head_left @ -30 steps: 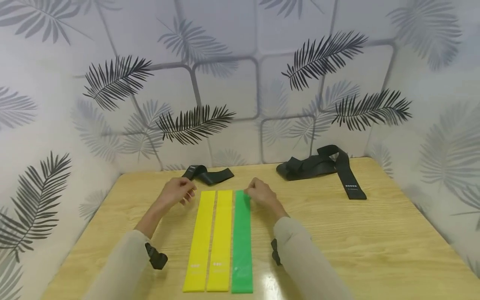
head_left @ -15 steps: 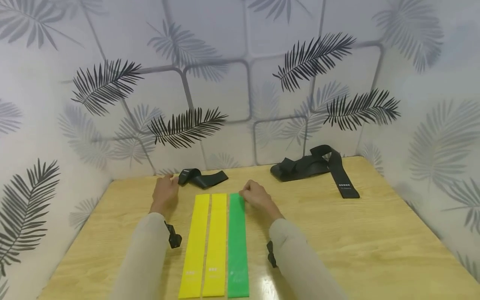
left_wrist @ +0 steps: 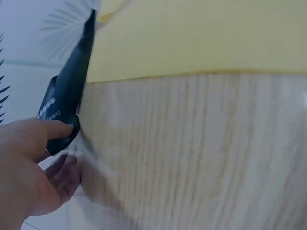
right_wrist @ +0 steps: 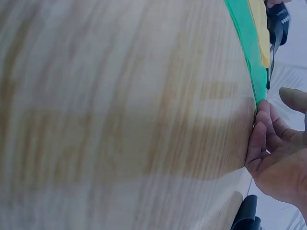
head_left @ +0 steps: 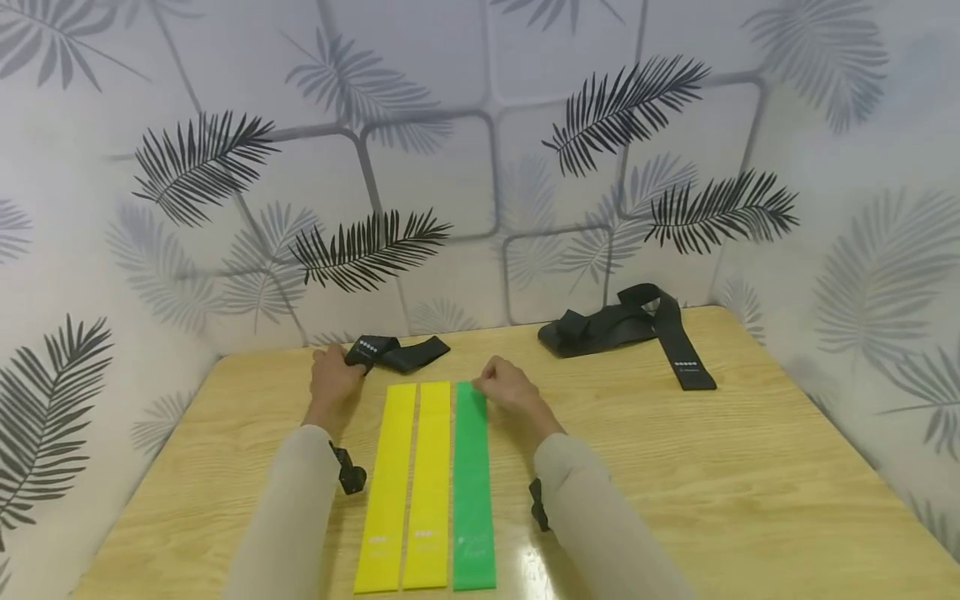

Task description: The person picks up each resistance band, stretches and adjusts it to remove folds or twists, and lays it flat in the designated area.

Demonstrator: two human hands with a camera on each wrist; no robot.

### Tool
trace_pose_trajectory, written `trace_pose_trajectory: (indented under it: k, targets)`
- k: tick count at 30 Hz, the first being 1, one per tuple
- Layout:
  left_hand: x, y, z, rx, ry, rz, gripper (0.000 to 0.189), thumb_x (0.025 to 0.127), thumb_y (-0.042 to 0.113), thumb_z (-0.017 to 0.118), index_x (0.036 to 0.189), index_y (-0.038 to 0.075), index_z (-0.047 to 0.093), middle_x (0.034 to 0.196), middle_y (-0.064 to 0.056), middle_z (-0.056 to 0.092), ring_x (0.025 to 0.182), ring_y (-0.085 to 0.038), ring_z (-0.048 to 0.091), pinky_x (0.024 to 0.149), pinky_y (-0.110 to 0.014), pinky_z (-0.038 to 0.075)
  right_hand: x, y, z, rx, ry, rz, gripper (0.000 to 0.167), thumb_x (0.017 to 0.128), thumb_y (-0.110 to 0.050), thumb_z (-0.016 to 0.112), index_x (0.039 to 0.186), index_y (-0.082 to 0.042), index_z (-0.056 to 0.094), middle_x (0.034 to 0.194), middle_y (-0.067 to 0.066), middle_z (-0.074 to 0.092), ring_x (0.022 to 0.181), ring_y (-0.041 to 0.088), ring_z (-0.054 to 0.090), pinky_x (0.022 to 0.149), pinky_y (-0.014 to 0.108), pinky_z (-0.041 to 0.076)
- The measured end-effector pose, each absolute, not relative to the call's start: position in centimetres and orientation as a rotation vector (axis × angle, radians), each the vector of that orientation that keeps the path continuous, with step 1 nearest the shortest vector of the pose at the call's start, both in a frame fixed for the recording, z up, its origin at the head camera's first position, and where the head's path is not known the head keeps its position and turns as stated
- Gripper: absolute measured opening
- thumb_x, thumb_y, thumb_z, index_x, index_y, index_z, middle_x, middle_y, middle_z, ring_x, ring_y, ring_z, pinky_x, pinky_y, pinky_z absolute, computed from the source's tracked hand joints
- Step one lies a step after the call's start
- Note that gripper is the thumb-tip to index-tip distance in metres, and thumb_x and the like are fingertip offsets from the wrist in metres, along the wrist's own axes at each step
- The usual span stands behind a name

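Observation:
My left hand (head_left: 332,383) is at the back left of the table and pinches one end of a black resistance band (head_left: 411,357). In the left wrist view the thumb lies over the black band (left_wrist: 72,91) near its white print, and the band's rest stretches away. My right hand (head_left: 512,390) touches the far end of a green resistance band (head_left: 472,483). The right wrist view has these fingertips (right_wrist: 263,108) at the tip of the green band (right_wrist: 249,43), thumb apart. Two yellow resistance bands, a left one (head_left: 388,483) and a right one (head_left: 429,483), lie flat alongside the green one.
Another black resistance band (head_left: 607,331) lies loosely folded at the back right, one end turned toward the front. The wooden table (head_left: 712,483) meets a leaf-patterned wall (head_left: 465,283) behind.
My left hand has moved from above the yellow bands' far end leftward to the black band and grasped its end, which is now turned. My right hand stays at the green band.

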State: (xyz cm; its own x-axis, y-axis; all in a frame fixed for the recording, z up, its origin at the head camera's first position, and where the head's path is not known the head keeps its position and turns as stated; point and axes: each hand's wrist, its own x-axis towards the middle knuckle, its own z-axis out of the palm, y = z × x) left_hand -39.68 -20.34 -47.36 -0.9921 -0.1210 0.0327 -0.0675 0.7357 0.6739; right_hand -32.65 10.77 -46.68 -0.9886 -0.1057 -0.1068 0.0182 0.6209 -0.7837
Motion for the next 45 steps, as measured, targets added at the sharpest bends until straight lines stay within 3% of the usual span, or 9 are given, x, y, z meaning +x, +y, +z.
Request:
trace_pose_trajectory:
  k: [5,9,17,20,23,25,35,41,45]
  targets:
    - [-39.5,-20.0,-45.5,0.171,-2.766,-1.576,0.021,0.1,0.009,0.059,0.117,-0.003,0.055,0.124,-0.026,0.06,0.112,-0.037,0.064,0.103,-0.048,0.052,-32.8,10.7,-46.5,-0.085,2.622,-1.368,0.024,0.104,-0.028,0.059,0.113,-0.005,0.06,0.105,0.01,0.067,0.097,0.026,0.059,0.091,0.042,0.048]
    - [-39.2,-19.6,-43.4,0.04,-2.673,-1.92,0.014,0.104,0.008,0.058,0.11,0.003,0.047,0.125,-0.021,0.056,0.103,-0.027,0.066,0.101,-0.041,0.055,-32.9,10.7,-45.8,-0.059,2.509,-1.545,0.029,0.107,-0.023,0.055,0.122,0.001,0.059,0.11,0.018,0.071,0.106,0.031,0.064,0.105,0.046,0.047]
    - [-37.6,-17.5,-40.2,-0.203,-2.407,-2.366,0.03,0.103,-0.003,0.06,0.128,0.001,0.043,0.142,-0.027,0.049,0.109,-0.023,0.064,0.093,-0.025,0.058,-33.0,9.7,-45.2,-0.148,2.172,-1.959,0.038,0.11,-0.019,0.048,0.124,0.011,0.065,0.106,0.021,0.074,0.077,0.02,0.069,0.074,0.03,0.057]
    - [-36.9,-16.1,-39.2,-0.309,-2.407,-2.387,0.028,0.103,-0.004,0.058,0.127,-0.001,0.044,0.133,-0.021,0.055,0.11,-0.022,0.063,0.094,-0.027,0.057,-32.7,8.7,-44.5,-0.341,1.917,-2.003,0.052,0.115,-0.028,0.036,0.137,0.014,0.057,0.126,0.028,0.069,0.104,0.034,0.074,0.097,0.042,0.058]
    - [-36.0,-14.6,-38.2,-0.448,-2.437,-2.355,0.021,0.102,-0.005,0.059,0.12,-0.002,0.049,0.116,-0.011,0.06,0.101,-0.019,0.065,0.092,-0.028,0.058,-32.4,7.5,-43.4,-0.456,1.707,-2.063,0.063,0.117,-0.037,0.023,0.15,0.013,0.043,0.149,0.031,0.051,0.138,0.046,0.052,0.118,0.054,0.039]
    - [-35.3,-13.8,-37.6,-0.521,-2.446,-2.344,0.016,0.102,-0.005,0.059,0.115,-0.001,0.05,0.112,-0.009,0.06,0.101,-0.019,0.064,0.091,-0.028,0.057,-32.4,6.8,-42.8,-0.455,1.576,-2.148,0.066,0.116,-0.041,0.018,0.156,0.009,0.035,0.157,0.031,0.042,0.145,0.047,0.042,0.121,0.054,0.034]
    - [-33.1,-11.7,-37.2,-0.562,-2.518,-2.36,0.02,0.097,-0.007,0.057,0.115,-0.001,0.049,0.131,-0.023,0.055,0.106,-0.027,0.063,0.088,-0.031,0.059,-32.8,6.1,-39.9,-0.295,1.351,-2.547,0.055,0.117,-0.032,0.021,0.159,0.002,0.03,0.162,0.021,0.04,0.152,0.033,0.037,0.126,0.043,0.026]
    - [-32.2,-11.6,-37.9,-0.541,-2.708,-2.262,0.045,0.097,0.0,0.055,0.14,-0.007,0.043,0.124,-0.025,0.057,0.094,-0.029,0.068,0.081,-0.032,0.061,-32.8,6.8,-39.3,-0.377,1.381,-2.564,0.052,0.116,-0.027,0.025,0.159,0.002,0.03,0.159,0.022,0.045,0.149,0.04,0.039,0.126,0.044,0.026]
    - [-31.4,-11.5,-38.1,-0.661,-2.782,-2.221,0.041,0.101,0.003,0.056,0.141,-0.007,0.053,0.114,-0.021,0.07,0.091,-0.029,0.073,0.077,-0.031,0.06,-32.7,7.0,-38.9,-0.385,1.308,-2.567,0.053,0.116,-0.029,0.025,0.162,-0.002,0.023,0.159,0.025,0.042,0.147,0.041,0.042,0.126,0.049,0.027]
